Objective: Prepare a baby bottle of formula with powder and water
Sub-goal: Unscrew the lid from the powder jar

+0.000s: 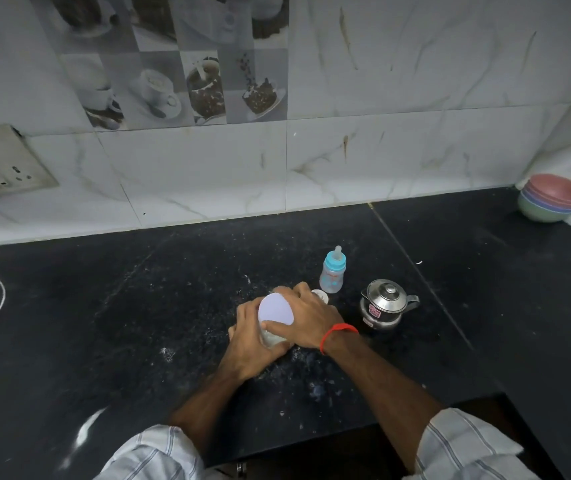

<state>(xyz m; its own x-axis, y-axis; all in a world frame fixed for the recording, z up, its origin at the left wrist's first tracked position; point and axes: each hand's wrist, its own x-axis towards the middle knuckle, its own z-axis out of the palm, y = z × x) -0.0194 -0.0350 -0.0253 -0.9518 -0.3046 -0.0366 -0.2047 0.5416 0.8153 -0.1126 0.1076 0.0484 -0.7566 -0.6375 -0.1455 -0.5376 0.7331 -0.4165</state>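
At frame centre, the left hand (249, 341) curls round the powder jar (273, 327) on the dark surface (104, 306), while right hand (306, 318) fingers grip its white lid (276, 309). The baby bottle (333, 271) stands just right, beside a steel pot (382, 308).
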